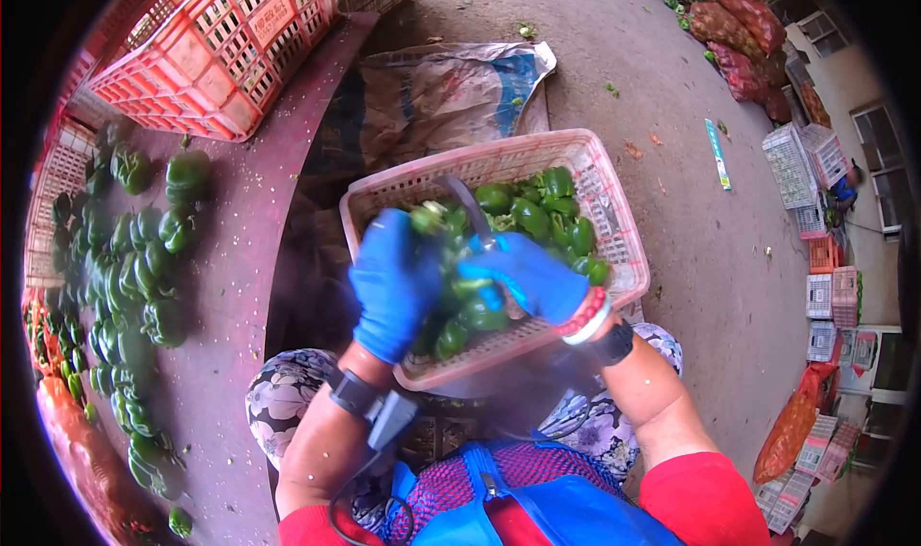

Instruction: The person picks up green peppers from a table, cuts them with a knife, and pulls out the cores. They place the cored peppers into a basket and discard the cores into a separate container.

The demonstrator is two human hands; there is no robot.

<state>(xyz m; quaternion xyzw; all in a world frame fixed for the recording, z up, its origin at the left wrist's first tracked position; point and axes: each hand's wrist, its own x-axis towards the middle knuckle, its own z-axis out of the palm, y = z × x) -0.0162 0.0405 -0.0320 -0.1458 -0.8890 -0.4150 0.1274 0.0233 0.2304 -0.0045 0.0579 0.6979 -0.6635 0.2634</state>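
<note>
A pink plastic crate (614,205) sits in front of my knees with several green bell peppers (531,218) in it. My left hand (391,275), in a blue glove, is over the crate's left side. It is smeared by motion, and a blurred green pepper (428,220) is by its fingertips; I cannot make out its grip. My right hand (539,275), also gloved in blue, is closed around a tool with a dark curved blade (466,203), which looks like a hooked knife. The blade points up and left over the peppers.
On the left, many green peppers (134,268) lie on a reddish surface beneath a tall red crate (216,57). A worn sack (432,100) lies beyond my crate. Filled net sacks (739,18) and stacked crates (791,167) line the right.
</note>
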